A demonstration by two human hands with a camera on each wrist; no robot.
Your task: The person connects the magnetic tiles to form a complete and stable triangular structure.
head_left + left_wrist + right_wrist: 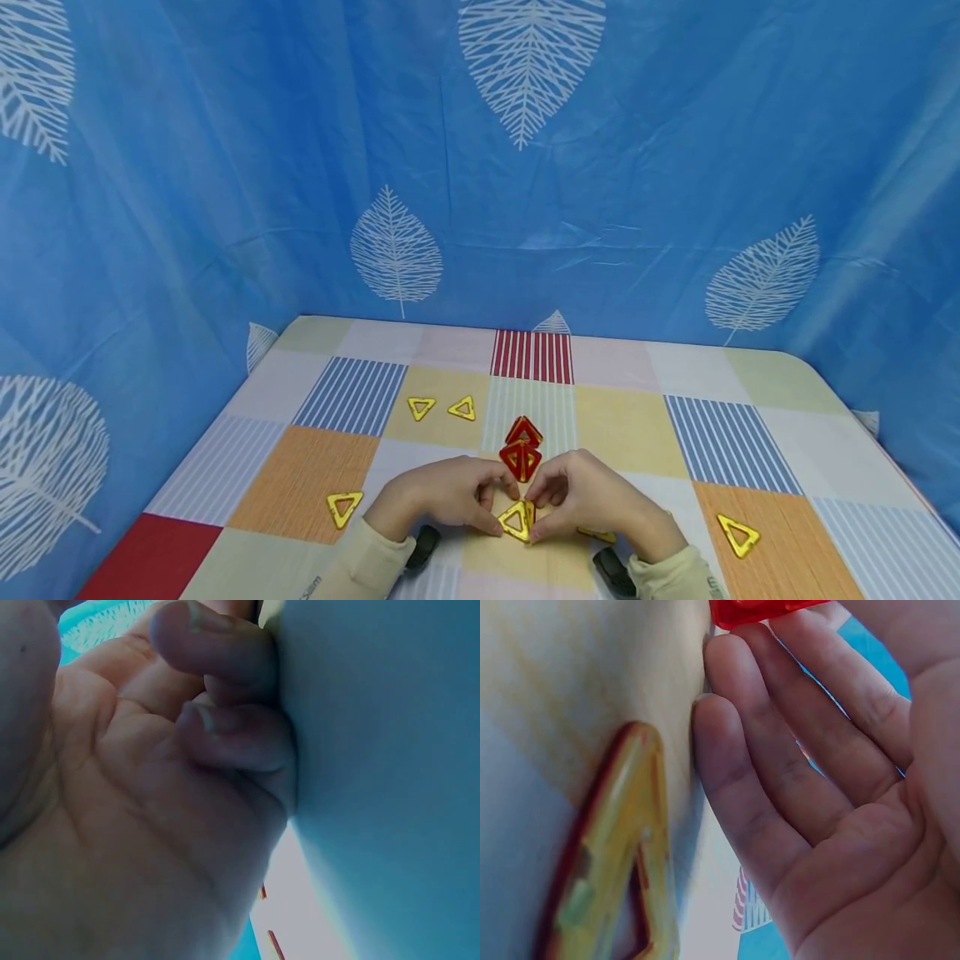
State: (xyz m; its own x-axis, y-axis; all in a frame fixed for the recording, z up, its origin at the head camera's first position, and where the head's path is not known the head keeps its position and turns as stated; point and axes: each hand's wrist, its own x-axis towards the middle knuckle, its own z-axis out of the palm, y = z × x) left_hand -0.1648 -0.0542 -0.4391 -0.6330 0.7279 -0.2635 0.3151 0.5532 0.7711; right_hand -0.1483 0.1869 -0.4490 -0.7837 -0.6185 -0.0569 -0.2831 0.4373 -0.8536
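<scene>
In the head view, both hands meet low in the middle of the table over two yellow triangle tiles (514,521) that stand leaning together. My left hand (450,493) holds the left side of this pair, thumb at its lower corner and index finger above. From the other side, the right hand (588,500) pinches the pair between thumb and index finger. Just beyond the fingertips stand two small red pyramids (520,461), one behind the other. The left wrist view shows curled fingers (232,739) against the table; the held tiles are hidden there.
Another yellow triangle tile (604,862) lies flat beside the right hand's little finger. More loose yellow tiles lie at the far left (422,407), near left (344,508) and right (738,535). A blue leaf-print curtain (630,183) rises behind the patchwork-covered table (618,362).
</scene>
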